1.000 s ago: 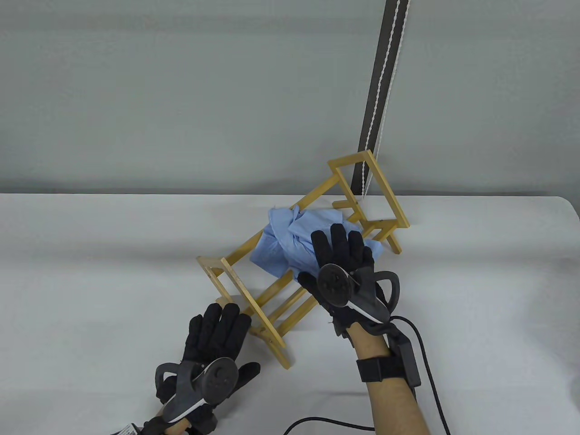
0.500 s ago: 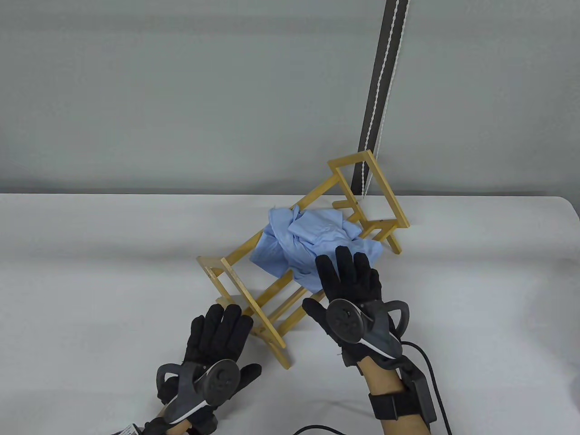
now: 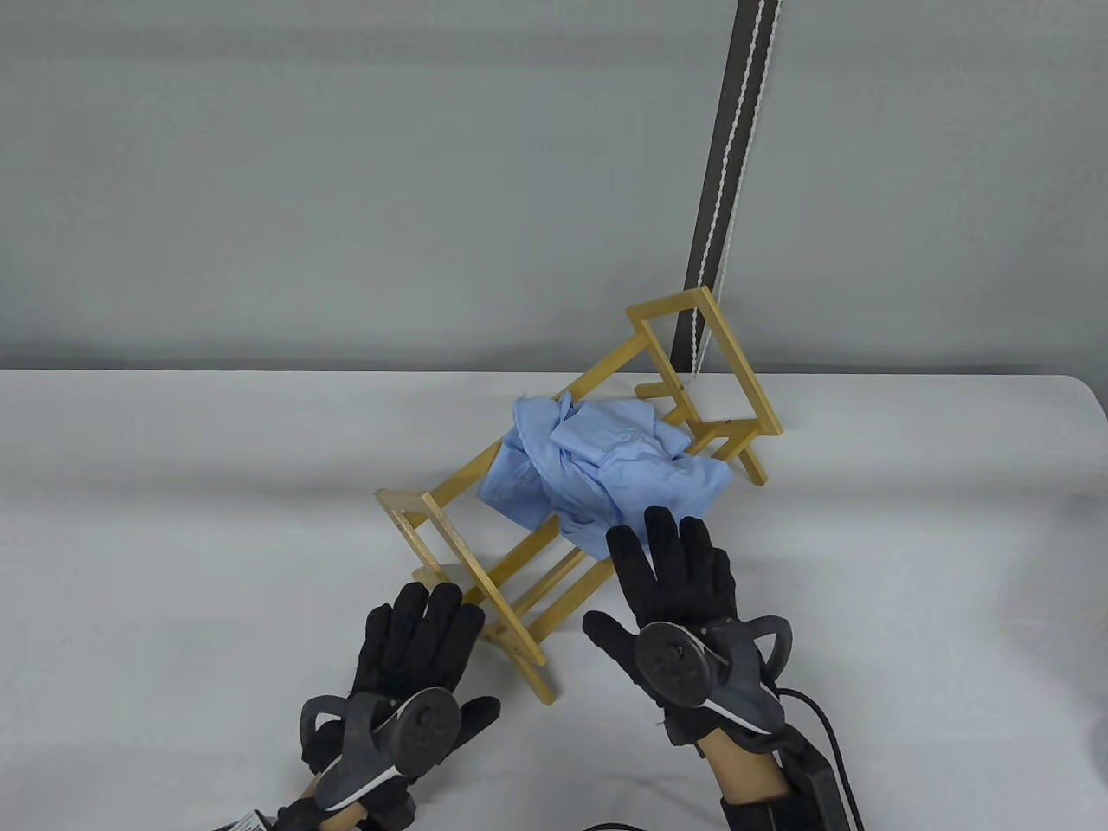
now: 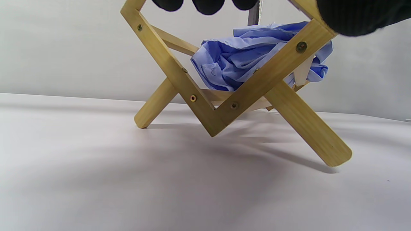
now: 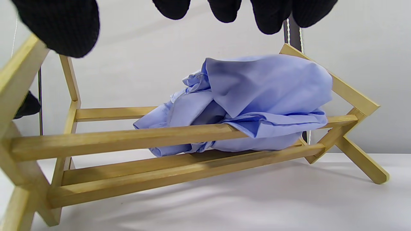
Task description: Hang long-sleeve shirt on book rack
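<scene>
A crumpled light-blue long-sleeve shirt (image 3: 597, 467) lies bunched in the trough of a yellow wooden book rack (image 3: 467, 567) that stands askew on the white table. The shirt also shows in the left wrist view (image 4: 257, 57) and the right wrist view (image 5: 257, 99), draped over the rack's front rail (image 5: 112, 139). My right hand (image 3: 671, 576) is open with spread fingers, just in front of the shirt and apart from it. My left hand (image 3: 415, 636) is open and empty beside the rack's near end frame (image 4: 221, 109).
A dark vertical strip with white beaded cords (image 3: 718, 190) hangs behind the rack's far end. A grey wall stands behind the table. The white table (image 3: 173, 537) stretches wide to the left and right. A black cable (image 3: 822, 736) trails from my right wrist.
My right hand has let go of the shirt and drawn back toward me, fingers open. The shirt stays on the rack. My left hand has barely moved.
</scene>
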The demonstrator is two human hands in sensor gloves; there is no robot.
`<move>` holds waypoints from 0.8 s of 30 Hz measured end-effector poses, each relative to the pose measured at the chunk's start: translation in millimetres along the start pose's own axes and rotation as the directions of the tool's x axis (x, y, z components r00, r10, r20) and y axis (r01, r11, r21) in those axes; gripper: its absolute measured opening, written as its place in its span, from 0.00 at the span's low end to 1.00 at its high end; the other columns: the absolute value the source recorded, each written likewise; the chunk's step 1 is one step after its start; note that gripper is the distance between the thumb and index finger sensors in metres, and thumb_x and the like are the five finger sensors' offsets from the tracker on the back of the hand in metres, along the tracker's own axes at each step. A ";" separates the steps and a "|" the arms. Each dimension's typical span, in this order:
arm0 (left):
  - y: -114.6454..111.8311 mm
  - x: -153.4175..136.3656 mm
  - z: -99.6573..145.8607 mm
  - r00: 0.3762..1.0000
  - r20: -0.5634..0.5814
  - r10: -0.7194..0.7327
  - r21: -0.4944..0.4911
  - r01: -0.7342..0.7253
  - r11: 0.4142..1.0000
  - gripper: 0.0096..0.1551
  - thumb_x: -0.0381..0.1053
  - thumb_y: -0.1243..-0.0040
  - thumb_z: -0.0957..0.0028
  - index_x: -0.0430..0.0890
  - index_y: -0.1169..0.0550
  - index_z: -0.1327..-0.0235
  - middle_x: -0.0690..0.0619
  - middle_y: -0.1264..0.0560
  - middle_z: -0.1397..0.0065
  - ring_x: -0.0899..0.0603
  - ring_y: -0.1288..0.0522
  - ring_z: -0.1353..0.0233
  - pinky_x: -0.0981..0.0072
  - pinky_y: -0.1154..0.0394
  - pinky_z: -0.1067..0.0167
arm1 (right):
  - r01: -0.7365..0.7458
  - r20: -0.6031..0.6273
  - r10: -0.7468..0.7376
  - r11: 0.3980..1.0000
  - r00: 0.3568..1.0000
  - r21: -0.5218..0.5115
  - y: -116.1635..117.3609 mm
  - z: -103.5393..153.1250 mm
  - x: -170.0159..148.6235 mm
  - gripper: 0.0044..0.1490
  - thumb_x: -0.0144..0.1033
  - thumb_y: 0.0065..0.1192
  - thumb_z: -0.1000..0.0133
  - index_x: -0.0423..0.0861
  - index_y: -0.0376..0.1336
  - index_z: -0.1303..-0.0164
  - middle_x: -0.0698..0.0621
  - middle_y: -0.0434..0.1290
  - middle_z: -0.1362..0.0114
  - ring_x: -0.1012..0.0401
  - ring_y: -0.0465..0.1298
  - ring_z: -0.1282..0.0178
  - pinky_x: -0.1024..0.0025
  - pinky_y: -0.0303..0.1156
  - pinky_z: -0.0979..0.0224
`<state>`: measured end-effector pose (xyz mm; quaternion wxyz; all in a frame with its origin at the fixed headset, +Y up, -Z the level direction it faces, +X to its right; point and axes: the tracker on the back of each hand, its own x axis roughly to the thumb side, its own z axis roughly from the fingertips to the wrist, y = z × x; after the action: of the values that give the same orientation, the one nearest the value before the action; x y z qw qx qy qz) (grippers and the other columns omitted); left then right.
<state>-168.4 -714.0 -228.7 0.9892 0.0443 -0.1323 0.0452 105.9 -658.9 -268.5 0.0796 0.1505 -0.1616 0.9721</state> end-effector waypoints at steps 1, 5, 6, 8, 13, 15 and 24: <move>0.1 0.3 0.1 1.000 0.001 -0.002 0.001 0.002 1.000 0.59 0.82 0.50 0.62 0.66 0.50 0.15 0.58 0.50 0.04 0.39 0.49 0.07 0.44 0.49 0.15 | -0.001 -0.001 0.001 1.000 1.000 0.002 0.6 2.0 -0.6 0.58 0.68 0.66 0.49 0.51 0.48 0.15 0.35 0.52 0.13 0.29 0.57 0.18 0.32 0.58 0.25; 0.0 0.1 -0.2 1.000 0.001 -0.001 0.003 0.001 1.000 0.59 0.82 0.50 0.62 0.66 0.50 0.15 0.58 0.50 0.04 0.39 0.49 0.07 0.44 0.49 0.15 | 0.004 0.000 -0.004 1.000 1.000 0.010 2.8 10.9 -1.9 0.58 0.68 0.66 0.49 0.51 0.48 0.15 0.34 0.51 0.13 0.29 0.57 0.18 0.32 0.58 0.25; 0.0 0.0 -0.3 1.000 0.000 -0.001 0.002 0.001 1.000 0.59 0.82 0.50 0.61 0.66 0.50 0.15 0.59 0.50 0.04 0.39 0.49 0.07 0.44 0.49 0.15 | 0.004 0.001 -0.004 1.000 1.000 0.011 3.0 12.3 -1.9 0.58 0.68 0.66 0.49 0.51 0.48 0.15 0.34 0.51 0.13 0.29 0.57 0.18 0.32 0.58 0.25; -0.3 0.1 -0.2 1.000 0.002 0.000 -0.001 0.000 1.000 0.59 0.82 0.49 0.62 0.66 0.50 0.14 0.58 0.50 0.04 0.39 0.49 0.07 0.44 0.49 0.16 | 0.004 0.004 -0.004 1.000 1.000 0.020 3.2 16.6 -2.3 0.58 0.68 0.66 0.49 0.51 0.48 0.15 0.34 0.51 0.13 0.29 0.58 0.18 0.32 0.58 0.25; -0.3 1.2 -0.3 1.000 0.006 -0.005 0.001 0.005 1.000 0.59 0.82 0.50 0.62 0.66 0.50 0.14 0.58 0.51 0.04 0.39 0.49 0.07 0.44 0.49 0.16 | 0.004 0.007 -0.004 1.000 1.000 0.030 4.2 29.5 -3.6 0.58 0.68 0.66 0.49 0.51 0.48 0.15 0.34 0.51 0.13 0.29 0.57 0.18 0.32 0.58 0.25; -0.5 1.4 -0.4 1.000 0.008 -0.006 0.001 0.006 1.000 0.59 0.82 0.50 0.62 0.66 0.50 0.14 0.58 0.51 0.04 0.39 0.49 0.07 0.44 0.49 0.16 | 0.002 0.007 -0.002 0.999 1.000 0.034 5.2 33.8 -3.7 0.59 0.68 0.66 0.49 0.51 0.47 0.15 0.34 0.51 0.13 0.29 0.58 0.18 0.32 0.58 0.25; -0.6 1.8 -0.2 1.000 0.011 -0.008 0.002 0.008 1.000 0.59 0.82 0.50 0.62 0.66 0.50 0.14 0.58 0.51 0.04 0.39 0.49 0.07 0.44 0.49 0.15 | -0.011 0.012 0.010 0.998 1.000 0.056 9.8 46.2 -1.2 0.59 0.69 0.65 0.50 0.51 0.47 0.15 0.34 0.50 0.13 0.29 0.57 0.18 0.32 0.59 0.25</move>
<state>-166.5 -714.5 -228.4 0.9886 0.0460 -0.1375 0.0413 117.4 -683.8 -229.9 0.0692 0.1576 -0.1353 0.9757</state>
